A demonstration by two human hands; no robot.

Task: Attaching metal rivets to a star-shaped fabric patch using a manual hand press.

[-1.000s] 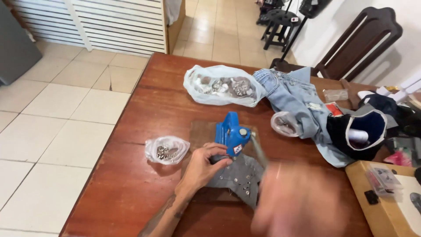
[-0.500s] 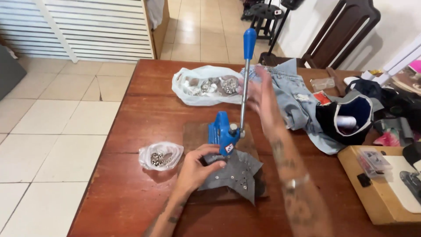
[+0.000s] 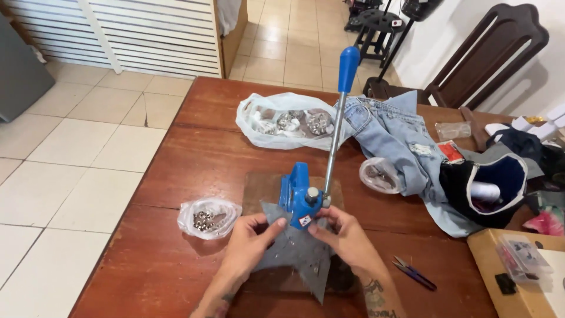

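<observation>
A grey fabric piece (image 3: 294,253) lies under the blue hand press (image 3: 301,203) on the bench (image 3: 176,153). The left hand (image 3: 250,241) and right hand (image 3: 344,235) each pinch its edges, grip closed lightly on the cloth beside the press base, lever upright.

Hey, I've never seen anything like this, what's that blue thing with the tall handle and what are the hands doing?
This single view comes from a camera on the person's head, looking down at a wooden table. The blue thing is a hand press with its long lever standing up. The left hand and right hand both hold a grey star-shaped piece of fabric under it. Nearby lie bags of small metal parts, blue jeans and small snips.
</observation>
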